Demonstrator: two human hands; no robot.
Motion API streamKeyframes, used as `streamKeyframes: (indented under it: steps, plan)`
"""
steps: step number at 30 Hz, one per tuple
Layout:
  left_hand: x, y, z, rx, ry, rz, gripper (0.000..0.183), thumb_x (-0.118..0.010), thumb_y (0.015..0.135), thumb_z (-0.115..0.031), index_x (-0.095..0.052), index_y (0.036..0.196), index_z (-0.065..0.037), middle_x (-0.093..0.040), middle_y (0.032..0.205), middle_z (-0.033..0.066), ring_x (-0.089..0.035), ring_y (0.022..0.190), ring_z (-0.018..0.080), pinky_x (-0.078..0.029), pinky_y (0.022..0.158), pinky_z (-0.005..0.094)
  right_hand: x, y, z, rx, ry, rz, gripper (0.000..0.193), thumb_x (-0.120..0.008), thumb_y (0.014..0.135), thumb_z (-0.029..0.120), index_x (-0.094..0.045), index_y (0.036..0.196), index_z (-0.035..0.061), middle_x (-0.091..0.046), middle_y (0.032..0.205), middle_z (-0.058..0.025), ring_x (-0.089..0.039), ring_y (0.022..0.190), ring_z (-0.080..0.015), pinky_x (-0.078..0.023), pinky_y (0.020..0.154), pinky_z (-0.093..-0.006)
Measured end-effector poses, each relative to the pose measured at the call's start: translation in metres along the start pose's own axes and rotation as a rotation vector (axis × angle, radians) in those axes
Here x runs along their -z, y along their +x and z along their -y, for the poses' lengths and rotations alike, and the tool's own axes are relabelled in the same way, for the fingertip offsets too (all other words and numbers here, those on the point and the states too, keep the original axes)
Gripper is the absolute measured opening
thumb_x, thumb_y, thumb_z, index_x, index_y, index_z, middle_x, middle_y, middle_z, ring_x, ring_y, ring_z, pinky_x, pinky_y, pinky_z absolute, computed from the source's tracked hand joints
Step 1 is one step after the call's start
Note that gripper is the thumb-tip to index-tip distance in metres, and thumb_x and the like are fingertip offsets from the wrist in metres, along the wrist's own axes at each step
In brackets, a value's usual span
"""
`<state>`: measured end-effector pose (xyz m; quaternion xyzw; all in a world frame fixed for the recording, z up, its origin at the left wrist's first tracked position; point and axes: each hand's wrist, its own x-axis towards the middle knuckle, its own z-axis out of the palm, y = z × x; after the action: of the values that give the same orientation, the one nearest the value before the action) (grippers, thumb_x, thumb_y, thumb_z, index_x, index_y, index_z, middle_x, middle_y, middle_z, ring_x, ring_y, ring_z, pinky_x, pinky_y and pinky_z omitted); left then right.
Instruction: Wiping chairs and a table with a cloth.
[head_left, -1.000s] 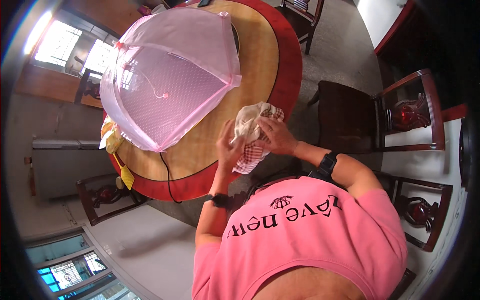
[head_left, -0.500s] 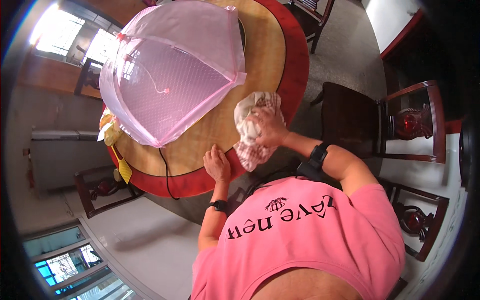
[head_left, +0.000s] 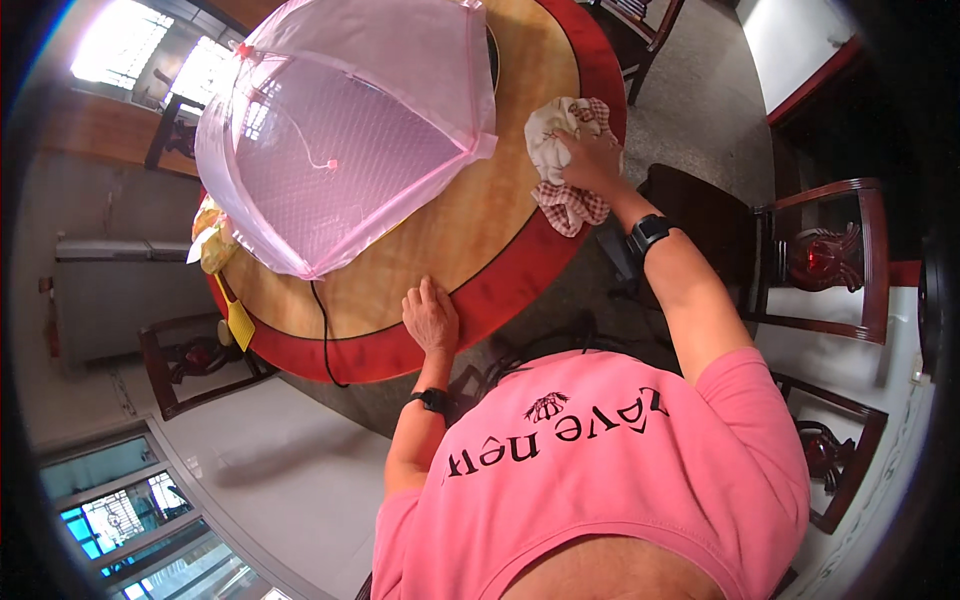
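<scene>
Head view: cloth (head_left: pixel 546 140) on round table (head_left: pixel 490 205)

Right hand (head_left: pixel 594 165) grips the bunched cloth over the red rim (head_left: pixel 510 280); left hand (head_left: pixel 430 318), seemingly empty, fingers loosely bent, rests nearer the body. Judgement: flattened folds and even palm pressure, clear of the pink cover (head_left: pixel 340 150), work best.

Black lettering (head_left: pixel 556 441) on pink shirt (head_left: pixel 620 500), black emblem (head_left: pixel 546 407) beside it

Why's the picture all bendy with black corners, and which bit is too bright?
Head view: a fisheye lens bends straight edges toward the rim and leaves dark corners; head view again: the upper-left window glares white, while the checked cloth shows its pattern.
</scene>
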<state>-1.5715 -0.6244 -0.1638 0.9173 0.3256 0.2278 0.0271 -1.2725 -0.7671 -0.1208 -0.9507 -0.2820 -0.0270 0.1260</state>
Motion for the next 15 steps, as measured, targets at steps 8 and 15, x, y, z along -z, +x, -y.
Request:
streamKeyframes:
  steps: [8,15]
  plan:
    - [0.001,0.002,-0.001,0.036,0.012,0.029,0.023,-0.05,0.08,-0.018,-0.052,0.101,-0.009,-0.049,0.081,0.0097,-0.048,0.077,0.0279,-0.039,0.064,0.0394,0.013,-0.062,0.041,0.697,0.202,0.09,0.042,-0.063,0.056,0.032,-0.061,0.097,0.0227,-0.06,0.078,-0.0058,-0.057,0.073,-0.0247,-0.039,0.077,-0.0426]
    - [0.0,-0.001,0.002,-0.006,-0.006,0.023,0.023,-0.05,0.081,-0.02,-0.052,0.102,-0.01,-0.049,0.08,0.009,-0.047,0.076,0.0266,-0.038,0.062,0.0387,-0.007,-0.137,0.071,1.04,0.326,0.229,0.059,-0.07,0.051,0.038,-0.057,0.107,0.0241,-0.048,0.117,-0.004,-0.038,0.111,-0.0363,-0.024,0.096,-0.0516]
